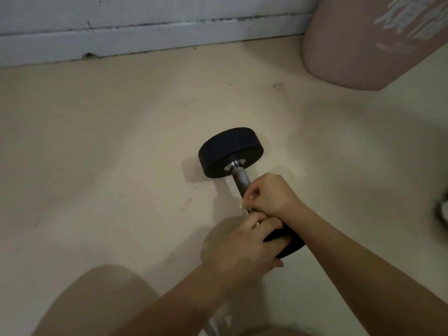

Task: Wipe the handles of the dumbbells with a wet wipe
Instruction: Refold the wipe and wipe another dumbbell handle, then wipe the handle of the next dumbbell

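Dumbbell [240, 184]: flat on beige floor [97, 141], right of centre, lying on a diagonal, far end up-left, near end down-right.

Far head [228, 151]: black, round, fully in view, resting on floor, inner face with metal collar turned toward camera.

Handle [238, 174]: metal, bare only on the short stretch next to far head, rest covered by both hands.

Near head [291, 243]: black, mostly hidden under left hand and right forearm, only a strip and lower edge showing.

Right hand [271, 195]: in from the right, fingers curled round handle about mid-length, closed tight on it, thumb and forefinger pinched together on its left side. Pale sliver [242, 205] at those fingertips, against handle; wipe or nail, cannot tell.

Left hand [252, 241]: in from lower left, just below right hand and touching it, fingers wrapped over near head, gripping it, thumb on the lower side. Small glint on one finger, unclear what.

Skirting board [145, 37]: white, scuffed, running along top of view.

Pink cylinder [363, 40]: white lettering, upper right corner, standing on floor by skirting board, well apart from dumbbell.

Bare knee [97, 299]: lower left, blurred.

Grey shape [442, 209]: cut off by right edge, not identifiable.

Dim light, soft shadows around dumbbell and arms.
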A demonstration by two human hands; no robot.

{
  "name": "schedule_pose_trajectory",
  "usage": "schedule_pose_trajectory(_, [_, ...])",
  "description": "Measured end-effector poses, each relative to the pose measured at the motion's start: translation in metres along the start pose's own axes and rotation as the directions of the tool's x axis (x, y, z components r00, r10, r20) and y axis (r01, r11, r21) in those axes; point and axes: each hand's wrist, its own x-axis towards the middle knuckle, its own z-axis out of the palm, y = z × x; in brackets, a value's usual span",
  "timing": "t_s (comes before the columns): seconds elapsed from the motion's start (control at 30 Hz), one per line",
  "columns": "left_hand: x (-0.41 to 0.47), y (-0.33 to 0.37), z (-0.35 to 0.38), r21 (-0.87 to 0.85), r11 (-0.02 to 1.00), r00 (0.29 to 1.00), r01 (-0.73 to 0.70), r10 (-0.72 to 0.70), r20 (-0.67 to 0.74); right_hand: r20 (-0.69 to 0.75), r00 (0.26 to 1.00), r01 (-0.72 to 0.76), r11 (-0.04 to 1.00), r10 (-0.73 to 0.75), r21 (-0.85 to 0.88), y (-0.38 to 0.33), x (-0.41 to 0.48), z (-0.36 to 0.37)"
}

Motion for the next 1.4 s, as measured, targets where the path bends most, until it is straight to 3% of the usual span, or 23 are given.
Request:
schedule_pose_trajectory(0.1, [-0.007,0.001,0.009,-0.041,0.999,0.999,-0.032,0.03,-0.045,-0.187,0.98,0.081,0.995,-0.069,0.059,-0.009,0.024,-0.007])
schedule_pose_trajectory(0.17, [-0.015,0.0,0.008,-0.03,0.999,1.0,-0.022,0.022,-0.009,-0.227,0.972,0.091,0.991,-0.068,0.094,-0.008,0.03,-0.007])
schedule_pose_trajectory(0.37, [-0.025,-0.001,0.006,0.029,0.998,0.993,0.047,-0.05,0.11,0.126,0.99,-0.055,0.998,0.057,-0.02,0.015,-0.004,-0.022])
schedule_pose_trajectory(0.4, [-0.02,-0.001,0.007,0.038,0.998,0.993,0.04,-0.044,0.109,0.1,0.993,-0.055,0.998,0.058,-0.027,0.014,0.002,-0.024])
schedule_pose_trajectory(0.5, [-0.006,0.003,0.004,0.052,0.999,0.991,-0.013,0.006,0.13,-0.159,0.987,0.014,1.0,-0.011,0.016,0.004,0.033,-0.022])
schedule_pose_trajectory(0.57, [0.001,0.005,-0.002,0.083,0.996,0.988,-0.04,0.027,0.149,-0.235,0.972,0.015,1.0,-0.012,0.01,0.002,0.038,-0.021])
schedule_pose_trajectory(0.73, [0.024,0.011,-0.016,0.041,0.997,0.962,-0.071,0.058,0.266,0.086,0.992,-0.087,0.99,0.097,-0.11,0.031,-0.004,-0.031])
schedule_pose_trajectory(0.77, [0.027,0.012,-0.018,0.038,0.997,0.951,-0.066,0.051,0.306,0.073,0.991,-0.103,0.99,0.11,-0.095,0.035,-0.003,-0.032])
schedule_pose_trajectory(0.87, [0.029,0.012,-0.023,0.068,0.994,0.92,-0.086,0.053,0.389,-0.257,0.954,-0.175,0.982,0.154,-0.063,0.038,0.026,-0.032])
schedule_pose_trajectory(0.93, [0.029,0.008,-0.028,0.115,0.984,0.92,-0.134,0.08,0.384,-0.274,0.936,-0.238,0.971,0.221,-0.029,0.04,0.034,-0.031])
schedule_pose_trajectory(1.04, [0.03,-0.006,-0.036,0.198,0.955,0.903,-0.219,0.121,0.413,-0.028,0.984,-0.168,0.965,0.177,0.203,0.035,0.023,-0.035])
schedule_pose_trajectory(1.1, [0.032,-0.013,-0.041,0.215,0.954,0.91,-0.208,0.108,0.4,0.026,0.998,-0.058,0.9,0.052,0.431,0.014,0.012,-0.031])
schedule_pose_trajectory(1.14, [0.031,-0.015,-0.044,0.208,0.968,0.931,-0.143,0.06,0.359,-0.014,0.999,-0.02,0.818,0.034,0.574,0.003,0.011,-0.028])
schedule_pose_trajectory(1.2, [0.025,-0.022,-0.055,0.049,0.986,0.97,0.159,-0.166,0.179,-0.058,0.997,0.025,0.556,0.041,0.831,-0.018,0.013,-0.025])
schedule_pose_trajectory(1.24, [0.021,-0.026,-0.065,-0.081,0.934,0.934,0.349,-0.339,0.111,-0.065,0.997,0.046,0.435,0.031,0.899,-0.027,0.015,-0.025])
schedule_pose_trajectory(1.27, [0.018,-0.03,-0.077,-0.237,0.819,0.85,0.522,-0.521,0.072,-0.07,0.997,0.062,0.357,0.01,0.932,-0.035,0.015,-0.025])
schedule_pose_trajectory(1.3, [0.015,-0.033,-0.091,-0.416,0.643,0.722,0.642,-0.69,0.048,-0.072,0.997,0.076,0.314,-0.024,0.946,-0.041,0.015,-0.026])
schedule_pose_trajectory(1.34, [0.012,-0.036,-0.107,-0.605,0.436,0.591,0.666,-0.803,0.072,-0.071,0.995,0.088,0.292,-0.067,0.953,-0.048,0.012,-0.027])
schedule_pose_trajectory(1.37, [0.01,-0.038,-0.122,-0.765,0.231,0.498,0.601,-0.857,0.132,-0.066,0.992,0.093,0.282,-0.105,0.955,-0.056,0.01,-0.027])
schedule_pose_trajectory(1.4, [0.009,-0.041,-0.136,-0.862,0.076,0.456,0.501,-0.87,0.188,-0.061,0.988,0.1,0.287,-0.141,0.953,-0.065,0.007,-0.028])
